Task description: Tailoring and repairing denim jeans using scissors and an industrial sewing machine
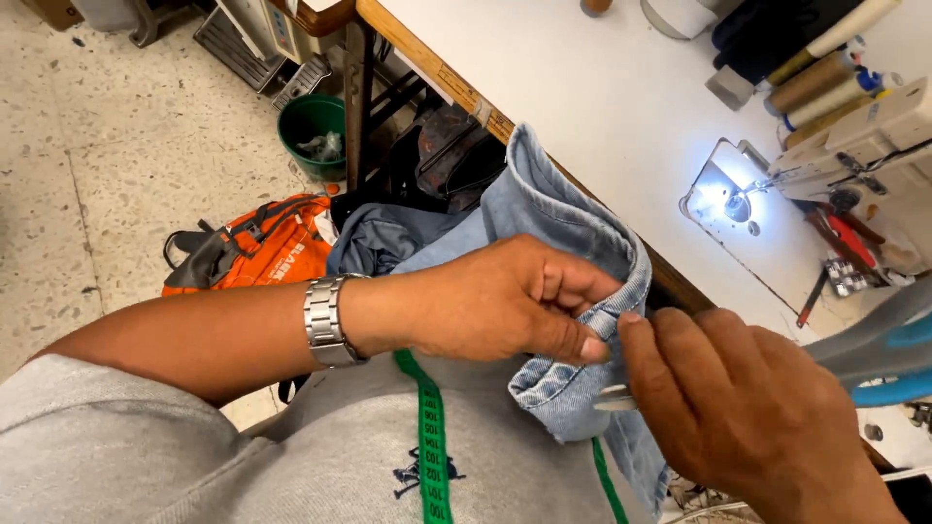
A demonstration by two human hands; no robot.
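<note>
My left hand [495,296], with a metal watch on its wrist, pinches the folded hem of a light blue denim garment [563,218] between thumb and fingers. My right hand [738,408] is closed around a small metal tool [614,398] whose tip points at the hem just below my left thumb. The denim drapes from the table edge down onto my lap. A green measuring tape [430,437] hangs over my grey shirt.
A white sewing table [602,97] holds a sewing machine [854,146] with its lamp lit, and thread cones at the back right. An orange backpack [262,247] and a green bucket [313,126] sit on the speckled floor at left.
</note>
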